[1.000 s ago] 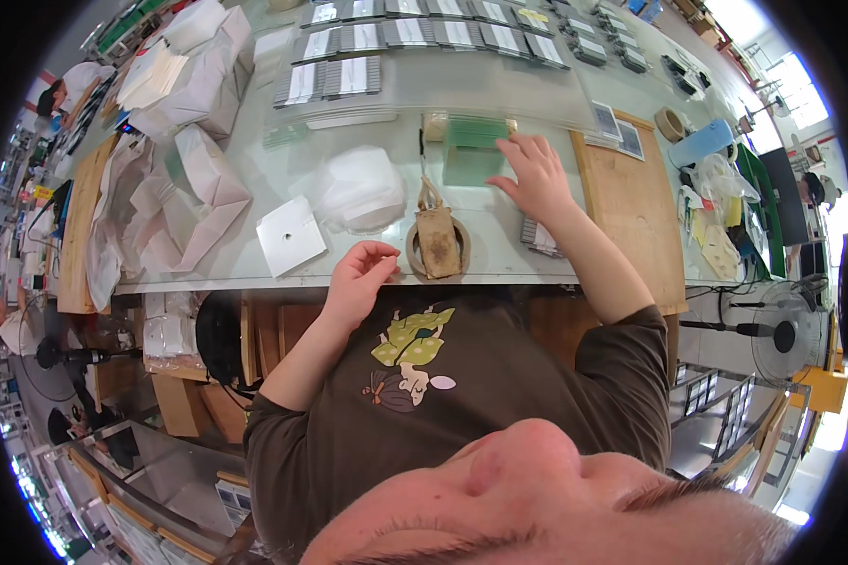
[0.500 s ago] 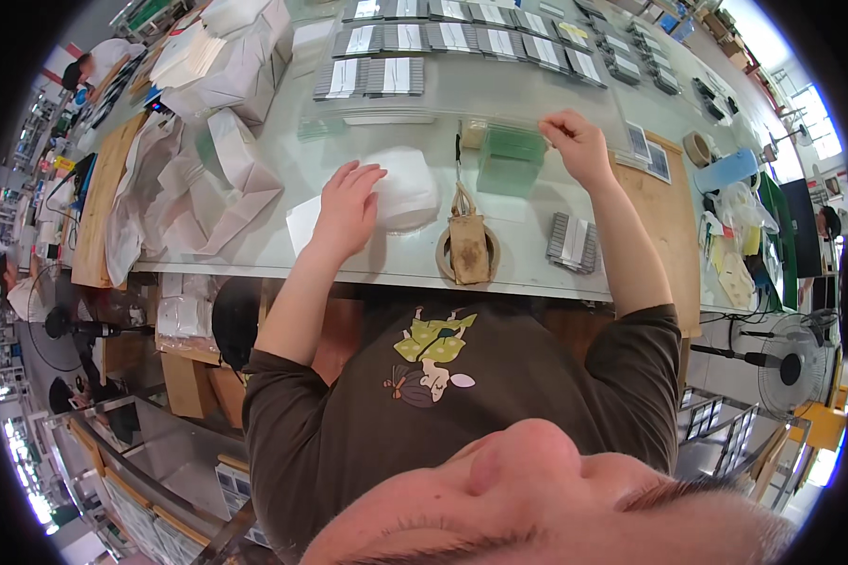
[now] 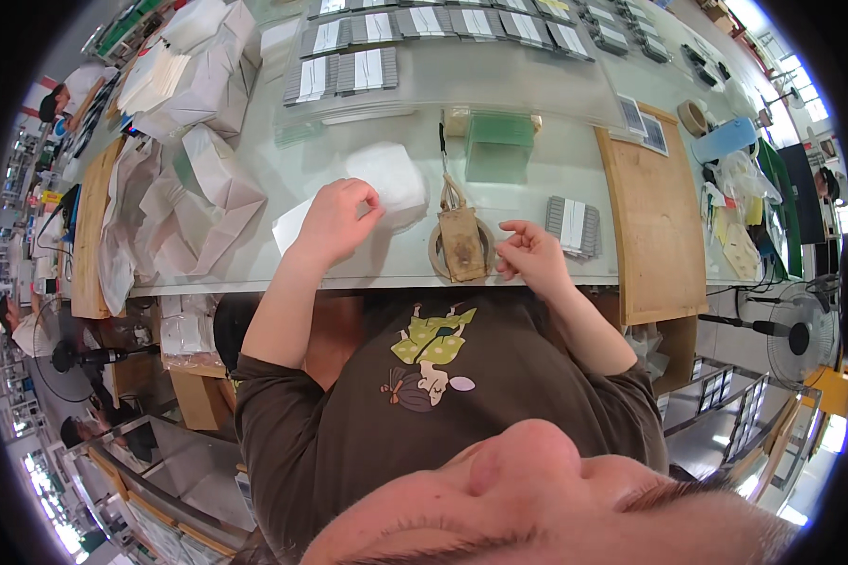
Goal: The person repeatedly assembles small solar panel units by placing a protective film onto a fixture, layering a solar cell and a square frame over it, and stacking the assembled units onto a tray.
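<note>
My left hand (image 3: 342, 218) is in front of a pile of thin white sheets (image 3: 393, 179). Its fingers curl in against the thumb; anything they hold is hidden. My right hand (image 3: 534, 260) hovers near the table's front edge, its index finger apart from the bent others, and I see nothing in it. Just left of it, a worn tan block (image 3: 462, 247) with a cord loop lies across a tape ring (image 3: 435, 252). Behind is a block-like stack of greenish clear plates (image 3: 499, 149). Right of my right hand lies a grey ridged bundle with a white strip (image 3: 573, 226).
Rows of similar grey bundles (image 3: 367, 71) lie on a clear sheet at the back. Crumpled white wrapping (image 3: 207, 188) covers the left side. A wooden board (image 3: 655, 226) overhangs the front edge at right, with a blue bottle (image 3: 723, 141) beyond. A fan (image 3: 801, 336) stands right.
My right hand has come from the green plate stack down toward the tan block and the front edge. My left hand has curled its fingers and shifted slightly nearer me. The view has moved a little.
</note>
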The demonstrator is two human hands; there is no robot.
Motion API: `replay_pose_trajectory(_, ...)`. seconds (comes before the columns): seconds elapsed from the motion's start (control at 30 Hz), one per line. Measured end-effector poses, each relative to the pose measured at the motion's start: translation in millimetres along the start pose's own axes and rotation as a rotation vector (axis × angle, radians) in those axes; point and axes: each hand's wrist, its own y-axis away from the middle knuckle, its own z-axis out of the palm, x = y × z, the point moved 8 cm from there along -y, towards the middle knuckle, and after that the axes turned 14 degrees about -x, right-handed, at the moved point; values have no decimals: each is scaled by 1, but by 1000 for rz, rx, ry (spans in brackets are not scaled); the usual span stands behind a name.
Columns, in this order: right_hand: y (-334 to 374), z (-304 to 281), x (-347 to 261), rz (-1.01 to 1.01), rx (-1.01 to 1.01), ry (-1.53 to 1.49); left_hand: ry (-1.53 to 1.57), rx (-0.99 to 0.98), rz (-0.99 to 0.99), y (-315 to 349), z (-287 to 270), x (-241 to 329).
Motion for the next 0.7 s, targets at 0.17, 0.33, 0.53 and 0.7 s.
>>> replay_pose_trajectory(0.17, 2, 4, 0, -206, 75, 445, 227, -104, -174, 1, 4, -12)
replay_pose_trajectory(0.33, 5, 4, -8, -274, 125, 485, 428, -203, -182, 7, 13, -24)
replay_pose_trajectory(0.53, 15, 0, -7, -300, 160, 389, 581, 170, -79, 5, -4, -26)
replay_pose_trajectory(0.7, 23, -4, 1, -334, 165, 328, 958, 547, 34, 8, -39, -25)
